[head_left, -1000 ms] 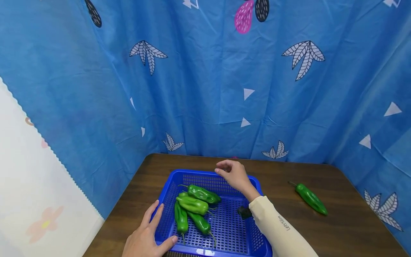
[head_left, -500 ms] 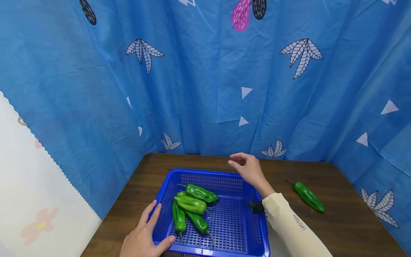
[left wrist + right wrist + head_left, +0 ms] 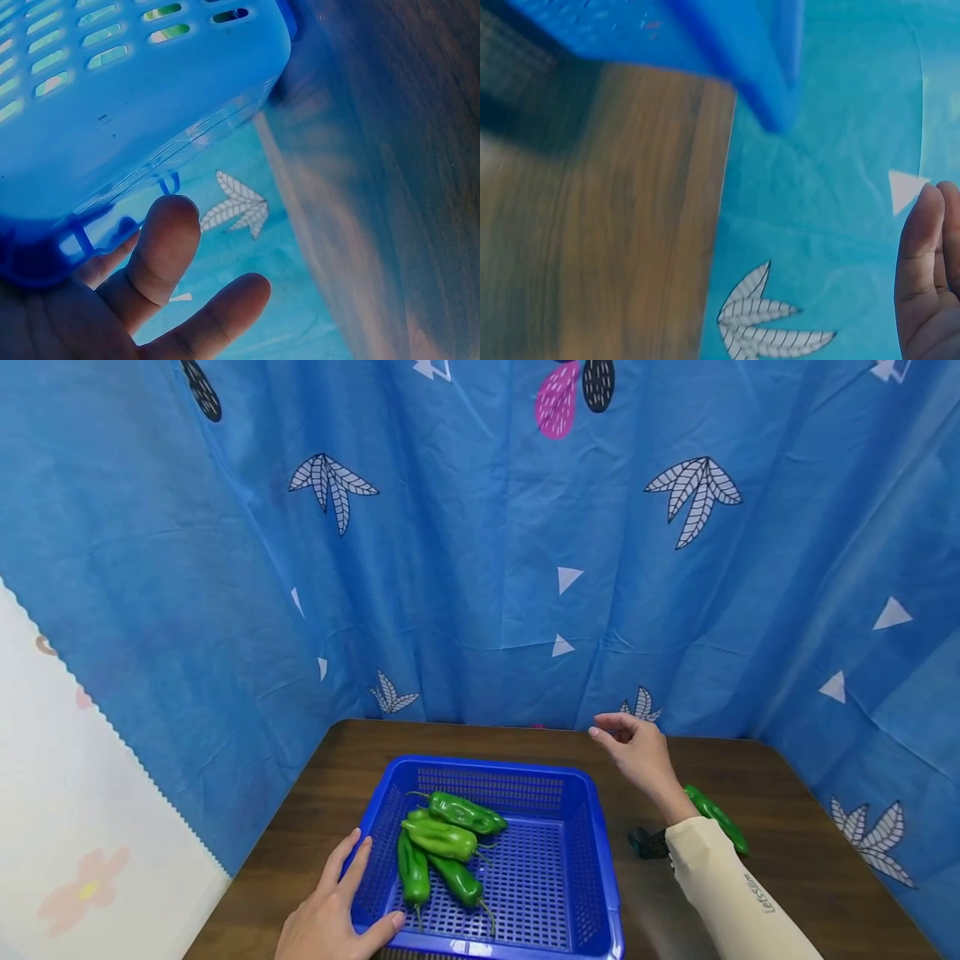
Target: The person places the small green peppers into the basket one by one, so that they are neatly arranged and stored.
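Note:
A blue plastic basket (image 3: 596, 860) stands on the wooden table, with several green peppers (image 3: 442, 839) heaped in its left half. My left hand (image 3: 330, 902) rests at its near left corner, fingers spread along the left rim and thumb touching the front rim. In the left wrist view two fingers (image 3: 169, 244) stretch out beside the basket's slotted wall (image 3: 142, 112). My right hand (image 3: 633, 747) hovers to the right of the basket, fingers loosely bent and holding nothing. A single green pepper (image 3: 716, 818) lies on the table at right, partly hidden by my right forearm.
Blue patterned curtain (image 3: 465, 568) hangs behind and beside the table. The dark wooden table (image 3: 810, 877) extends right of the basket. White floral cloth (image 3: 90, 827) hangs at far left. A black wrist device (image 3: 648, 843) sits under my right wrist.
My right hand has moved right, from over the basket to beside it, and its forearm now partly covers the lone pepper. The left hand keeps its place on the basket.

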Tool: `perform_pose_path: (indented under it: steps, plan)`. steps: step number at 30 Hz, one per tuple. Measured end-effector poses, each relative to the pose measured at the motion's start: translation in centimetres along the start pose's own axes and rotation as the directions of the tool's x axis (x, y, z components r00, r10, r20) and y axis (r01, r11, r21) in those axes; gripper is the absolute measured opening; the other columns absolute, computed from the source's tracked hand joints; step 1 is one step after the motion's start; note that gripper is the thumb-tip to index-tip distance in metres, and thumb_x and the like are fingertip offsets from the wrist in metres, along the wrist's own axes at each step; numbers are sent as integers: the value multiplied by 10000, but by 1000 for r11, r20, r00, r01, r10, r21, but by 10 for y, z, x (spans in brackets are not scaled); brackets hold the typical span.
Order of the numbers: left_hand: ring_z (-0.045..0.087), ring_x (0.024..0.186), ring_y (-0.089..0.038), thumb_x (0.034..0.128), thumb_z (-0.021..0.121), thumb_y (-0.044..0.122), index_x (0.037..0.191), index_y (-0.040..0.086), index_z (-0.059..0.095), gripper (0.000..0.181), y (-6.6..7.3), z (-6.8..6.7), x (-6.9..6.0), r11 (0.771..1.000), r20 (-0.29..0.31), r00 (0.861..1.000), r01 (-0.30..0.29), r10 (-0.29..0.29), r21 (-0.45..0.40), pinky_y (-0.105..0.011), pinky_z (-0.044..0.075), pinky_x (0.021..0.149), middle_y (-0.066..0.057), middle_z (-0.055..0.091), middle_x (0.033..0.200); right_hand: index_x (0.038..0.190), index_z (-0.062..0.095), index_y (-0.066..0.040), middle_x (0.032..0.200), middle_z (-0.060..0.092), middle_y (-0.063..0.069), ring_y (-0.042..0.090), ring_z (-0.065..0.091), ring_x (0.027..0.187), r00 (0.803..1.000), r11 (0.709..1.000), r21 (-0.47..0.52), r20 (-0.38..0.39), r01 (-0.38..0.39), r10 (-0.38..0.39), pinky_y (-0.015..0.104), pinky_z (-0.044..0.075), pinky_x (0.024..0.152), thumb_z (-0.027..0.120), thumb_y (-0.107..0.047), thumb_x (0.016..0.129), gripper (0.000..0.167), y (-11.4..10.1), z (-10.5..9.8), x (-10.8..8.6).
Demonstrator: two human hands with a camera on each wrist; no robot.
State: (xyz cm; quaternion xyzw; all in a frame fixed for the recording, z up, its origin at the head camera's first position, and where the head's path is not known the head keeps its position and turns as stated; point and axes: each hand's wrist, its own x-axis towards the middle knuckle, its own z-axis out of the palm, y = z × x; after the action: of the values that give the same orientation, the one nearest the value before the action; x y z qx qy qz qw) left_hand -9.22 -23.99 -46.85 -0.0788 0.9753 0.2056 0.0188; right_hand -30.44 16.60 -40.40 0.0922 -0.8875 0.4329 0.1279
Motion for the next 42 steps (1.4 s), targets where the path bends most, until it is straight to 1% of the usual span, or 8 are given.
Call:
perform_pose_path:
  steps: [8, 12, 19, 25, 32, 35, 37, 42]
  plan:
    - [678, 900, -192, 727, 641, 812, 1581, 209, 337, 1089, -1, -1, 0, 1000, 1, 1000, -3, 3, -8, -322, 411, 513, 37, 182, 1640, 1246, 695, -121, 1169, 720, 122, 212, 676, 933, 999, 999, -26, -40, -20, 19, 204, 553, 656, 657, -407, 968, 401, 19, -20, -7]
    - [680, 913, -196, 726, 644, 812, 1584, 214, 329, 1092, -3, -2, 0, 1000, 3, 1000, 2, -2, -7, -331, 417, 520, 43, 170, 1643, 1268, 683, -124, 1182, 710, 130, 238, 694, 957, 998, 999, -26, -46, -47, 46, 195, 564, 664, 635, -452, 968, 447, 27, -28, -11]
    - [686, 918, -210, 731, 650, 800, 1586, 209, 323, 1090, -3, -3, 0, 1000, 7, 1000, -2, 2, -12, -339, 424, 520, 36, 170, 1644, 1278, 672, -118, 1180, 704, 146, 236, 682, 875, 995, 995, -63, -66, -76, 72, 223, 550, 644, 623, -487, 966, 486, 41, -42, -20]
    - [693, 986, -251, 728, 651, 802, 1580, 193, 337, 1094, -4, -1, 2, 1000, 17, 1000, 0, 0, 0, -367, 461, 543, 17, 175, 1643, 1314, 652, -89, 1237, 678, 164, 288, 619, 1069, 989, 986, -103, -84, -129, 121, 218, 491, 749, 597, -532, 963, 568, 56, -57, -31]
    - [693, 1002, -269, 732, 655, 794, 1579, 185, 340, 1089, -3, 0, 3, 1000, 18, 1000, -11, 11, 6, -382, 472, 548, 9, 173, 1642, 1322, 642, -89, 1244, 664, 187, 291, 625, 1036, 982, 977, -126, -107, -171, 158, 185, 501, 664, 586, -536, 968, 574, 76, -73, -40]
    - [692, 1012, -265, 731, 662, 788, 1578, 187, 343, 1086, -3, -1, 2, 1000, 13, 1000, -14, 14, -1, -369, 463, 545, 20, 175, 1642, 1324, 638, -83, 1251, 662, 192, 295, 613, 1054, 979, 974, -133, -114, -185, 170, 191, 486, 687, 578, -554, 965, 596, 83, -79, -45]
    - [692, 1014, -261, 731, 666, 784, 1578, 188, 343, 1084, -3, -1, 2, 1000, 9, 1000, -18, 18, -7, -357, 456, 542, 25, 175, 1642, 1328, 632, -73, 1262, 655, 207, 319, 605, 1078, 976, 970, -140, -119, -198, 182, 251, 499, 740, 576, -547, 968, 598, 87, -81, -49]
    - [693, 1004, -265, 733, 659, 789, 1580, 185, 337, 1089, -2, -1, 2, 1000, 11, 1000, -19, 19, -9, -356, 451, 538, 23, 171, 1643, 1335, 620, -48, 1294, 630, 244, 389, 582, 1131, 969, 962, -150, -135, -226, 207, 500, 507, 861, 573, -525, 980, 597, 102, -86, -57]
